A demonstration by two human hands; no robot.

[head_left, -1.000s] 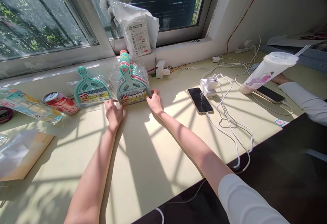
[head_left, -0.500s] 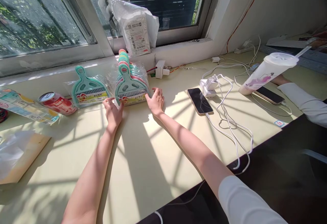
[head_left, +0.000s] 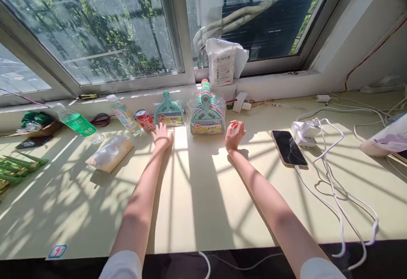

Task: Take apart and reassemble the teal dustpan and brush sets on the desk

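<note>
A row of plastic-wrapped mini dustpan-and-brush sets (head_left: 207, 115) stands upright against the wall below the window, green in front with red and other colours behind. A single green dustpan set (head_left: 169, 110), also wrapped, leans on the wall to its left. My left hand (head_left: 162, 138) has its fingers spread just in front of the single set and holds nothing; whether its fingertips touch the set I cannot tell. Just right of the row, apart from it, my right hand (head_left: 235, 136) is raised slightly with loosely curled fingers and nothing visible in it.
Left of the single set are a red drink can (head_left: 144, 120), a clear bottle (head_left: 124, 115), a green-labelled bottle (head_left: 79, 123) and a tissue pack (head_left: 110, 154). A phone (head_left: 289, 148), white chargers (head_left: 305, 132) and looped cables lie right. A white packet (head_left: 224, 65) stands on the sill.
Both hands have come off the row of dustpan sets: the left moved left to the single set, the right moved a little right. The view has swung left.
</note>
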